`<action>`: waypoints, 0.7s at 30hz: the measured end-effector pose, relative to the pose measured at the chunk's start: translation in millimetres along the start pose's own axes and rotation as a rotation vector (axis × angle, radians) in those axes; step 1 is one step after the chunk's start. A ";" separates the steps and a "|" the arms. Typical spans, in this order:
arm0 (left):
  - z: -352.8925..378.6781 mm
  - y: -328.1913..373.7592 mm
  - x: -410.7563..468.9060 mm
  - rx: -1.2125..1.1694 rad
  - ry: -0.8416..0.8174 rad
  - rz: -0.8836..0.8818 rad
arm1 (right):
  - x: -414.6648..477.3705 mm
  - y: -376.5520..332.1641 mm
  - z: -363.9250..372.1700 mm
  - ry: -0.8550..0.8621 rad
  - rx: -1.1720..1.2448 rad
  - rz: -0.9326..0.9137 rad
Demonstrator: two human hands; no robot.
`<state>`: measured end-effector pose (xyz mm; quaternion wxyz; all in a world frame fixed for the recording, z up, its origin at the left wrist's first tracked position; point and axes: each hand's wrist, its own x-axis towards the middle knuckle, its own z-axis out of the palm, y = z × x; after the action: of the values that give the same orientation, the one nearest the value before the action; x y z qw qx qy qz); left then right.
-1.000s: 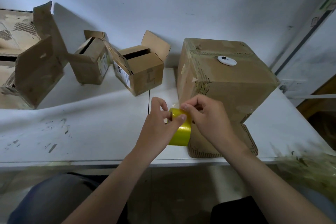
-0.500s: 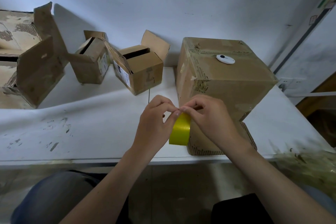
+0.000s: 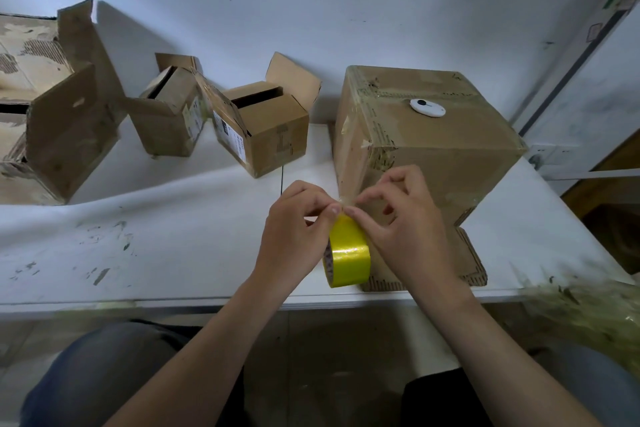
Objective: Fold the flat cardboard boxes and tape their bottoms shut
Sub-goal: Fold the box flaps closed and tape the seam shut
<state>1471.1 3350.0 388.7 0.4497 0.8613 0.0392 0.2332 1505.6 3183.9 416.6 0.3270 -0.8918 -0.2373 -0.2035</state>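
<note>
A yellow tape roll (image 3: 348,255) hangs on edge near the table's front edge, in front of a large cardboard box (image 3: 440,163) that stands with its taped bottom up. My left hand (image 3: 294,236) and my right hand (image 3: 405,225) meet just above the roll. Both pinch the clear tape end between thumb and forefinger, and a thin strip of tape runs from the pinch up the box's near corner. A small white round device (image 3: 427,107) lies on top of the large box.
Two small open boxes (image 3: 173,114) (image 3: 273,128) stand at the back of the white table (image 3: 156,236). A bigger open box (image 3: 65,135) leans at the far left. The wall is close behind, and a door frame is at the right.
The roll has dropped lower and now hangs below my fingers. Both hands have shifted from gripping the roll to pinching the tape end above it.
</note>
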 end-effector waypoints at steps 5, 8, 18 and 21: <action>-2.6 0.4 -2.2 -0.043 -0.047 0.053 | 0.4 5.2 3.8 -0.113 0.130 0.005; -0.2 3.1 -4.1 -0.079 -0.018 0.023 | 2.2 6.1 4.8 -0.140 0.161 0.011; -4.8 10.4 -3.6 -0.500 -0.214 -0.442 | 4.1 -2.5 3.7 -0.082 0.200 0.086; -6.3 7.6 -1.7 -0.411 -0.202 -0.386 | 7.1 0.4 4.9 -0.022 0.223 0.244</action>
<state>1465.7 3349.8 397.2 0.6521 0.7478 0.1093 0.0595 1512.5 3189.0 416.6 0.4437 -0.8743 -0.1519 -0.1249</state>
